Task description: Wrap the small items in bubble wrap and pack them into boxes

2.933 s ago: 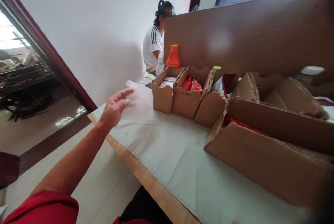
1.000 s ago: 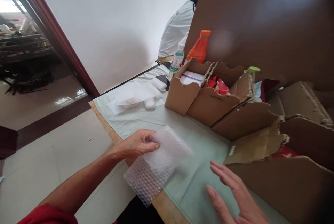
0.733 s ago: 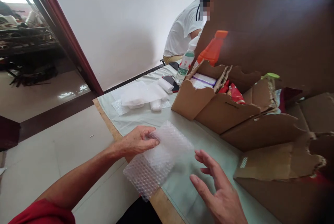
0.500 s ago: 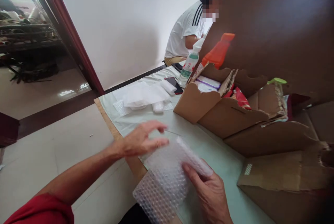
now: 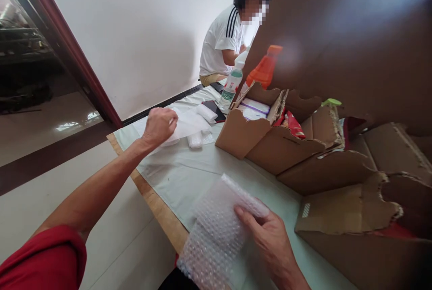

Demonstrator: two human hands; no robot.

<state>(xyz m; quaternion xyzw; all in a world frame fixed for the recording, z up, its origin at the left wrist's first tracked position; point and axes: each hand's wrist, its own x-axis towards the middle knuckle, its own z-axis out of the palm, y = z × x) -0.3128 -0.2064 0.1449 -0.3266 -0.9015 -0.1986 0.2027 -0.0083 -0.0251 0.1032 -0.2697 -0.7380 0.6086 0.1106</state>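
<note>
My right hand is closed on a piece of bubble wrap, thumb on top. The wrap's upper edge is rolled or folded over, and its lower end hangs past the table's front edge. Farther off, my left hand is over the near left side of a pile of thin white sheets. Its fingers are curled together; whether they grip anything is hidden. Beside the pile lie small rolled bundles of bubble wrap.
Cardboard bins line the right side of the cloth-covered table. A water bottle, an orange-topped bottle and a phone sit at the back. A person in a white shirt sits beyond, beside a brown panel.
My left hand has gone from beside the bubble wrap, fingers apart, forward and left to the white sheets, and its fingers have closed. My right hand still holds the wrap. The view has shifted slightly.
</note>
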